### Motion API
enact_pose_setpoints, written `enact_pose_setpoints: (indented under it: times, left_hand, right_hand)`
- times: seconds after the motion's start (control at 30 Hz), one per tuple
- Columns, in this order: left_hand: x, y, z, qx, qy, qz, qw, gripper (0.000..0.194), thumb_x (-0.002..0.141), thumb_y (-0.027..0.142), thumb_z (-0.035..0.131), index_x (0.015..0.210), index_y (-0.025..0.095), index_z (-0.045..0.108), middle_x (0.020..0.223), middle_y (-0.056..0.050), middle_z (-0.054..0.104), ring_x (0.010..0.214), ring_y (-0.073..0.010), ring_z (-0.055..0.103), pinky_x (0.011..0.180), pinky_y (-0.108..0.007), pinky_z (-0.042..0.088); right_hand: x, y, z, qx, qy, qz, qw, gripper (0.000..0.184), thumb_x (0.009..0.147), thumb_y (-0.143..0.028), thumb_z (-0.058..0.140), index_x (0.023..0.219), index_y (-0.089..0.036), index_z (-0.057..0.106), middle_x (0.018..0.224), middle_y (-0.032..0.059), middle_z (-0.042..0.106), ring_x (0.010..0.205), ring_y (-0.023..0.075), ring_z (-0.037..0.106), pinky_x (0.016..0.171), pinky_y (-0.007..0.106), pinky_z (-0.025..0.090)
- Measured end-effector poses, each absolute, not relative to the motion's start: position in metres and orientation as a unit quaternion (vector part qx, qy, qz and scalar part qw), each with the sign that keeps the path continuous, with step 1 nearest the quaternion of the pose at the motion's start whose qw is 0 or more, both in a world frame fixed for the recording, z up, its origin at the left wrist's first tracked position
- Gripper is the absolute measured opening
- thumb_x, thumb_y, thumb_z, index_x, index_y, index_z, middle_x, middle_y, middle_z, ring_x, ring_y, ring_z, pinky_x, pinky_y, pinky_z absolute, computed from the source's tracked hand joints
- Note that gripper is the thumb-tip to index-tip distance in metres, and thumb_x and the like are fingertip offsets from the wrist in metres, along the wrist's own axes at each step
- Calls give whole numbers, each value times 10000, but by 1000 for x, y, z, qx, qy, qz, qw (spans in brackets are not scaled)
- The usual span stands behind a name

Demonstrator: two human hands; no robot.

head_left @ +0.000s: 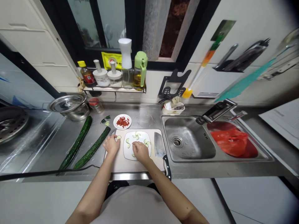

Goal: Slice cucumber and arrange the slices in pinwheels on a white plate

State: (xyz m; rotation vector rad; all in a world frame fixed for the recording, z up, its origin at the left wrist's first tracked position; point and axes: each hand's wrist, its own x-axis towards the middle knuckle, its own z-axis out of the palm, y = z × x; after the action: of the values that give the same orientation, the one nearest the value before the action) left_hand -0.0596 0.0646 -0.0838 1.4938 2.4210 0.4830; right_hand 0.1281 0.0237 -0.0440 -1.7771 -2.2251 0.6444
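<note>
A white square plate [125,155] with a dark rim lies on a pale cutting board [137,168]. Thin cucumber slices [136,135] are set on it in small curved groups. Over the plate's middle, my right hand [141,151] is closed in a pinch; whatever its fingertips hold is hidden. My left hand [112,144] rests on the board's left side, fingers apart, beside a few loose cucumber slices [118,137]. A kitchen knife [159,145] lies along the board's right edge. Behind the board stands a small white dish of red goji berries [122,121].
Two whole cucumbers [90,152] lie left of the board, near cucumber scraps [106,123]. A lidded steel pot [77,107] and a red-lidded jar [96,105] stand behind them. To the right is a double sink [191,149] holding a red plastic bag [231,141]. A condiment shelf [114,89] hangs above.
</note>
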Motion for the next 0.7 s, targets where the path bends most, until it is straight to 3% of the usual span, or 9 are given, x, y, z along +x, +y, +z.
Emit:
enact_pose_setpoints:
  times: [0.17,0.43,0.6,0.7]
  left_hand:
    - [-59,67,-80,487,815,247,191,182,788,278,553,942,230,637,899,-56,695,965,-273,604,907,-491,372]
    - [-45,60,-60,407,623,493,451,393,643,446,695,882,137,654,773,-58,676,738,-174,637,732,-313,490]
    - [-32,50,-36,426,564,489,511,409,618,451,730,877,139,678,790,-53,684,751,-166,637,720,-290,500]
    - [-25,48,-24,423,539,493,536,376,604,416,753,849,142,675,775,-42,673,740,-151,622,718,-274,492]
  right_hand:
    - [137,20,-44,-610,-749,229,124,278,955,-237,388,1090,-231,631,1038,23,684,956,153,594,778,233,390]
    - [139,34,-22,-617,-701,260,246,244,917,-263,445,1054,-196,635,915,33,668,877,159,597,789,246,427]
    - [134,52,-7,-565,-676,332,335,218,870,-282,519,1035,-193,630,1002,45,656,870,149,589,776,248,454]
    - [131,57,-6,-537,-676,362,351,128,838,-259,564,910,-187,642,956,38,666,865,146,585,795,255,452]
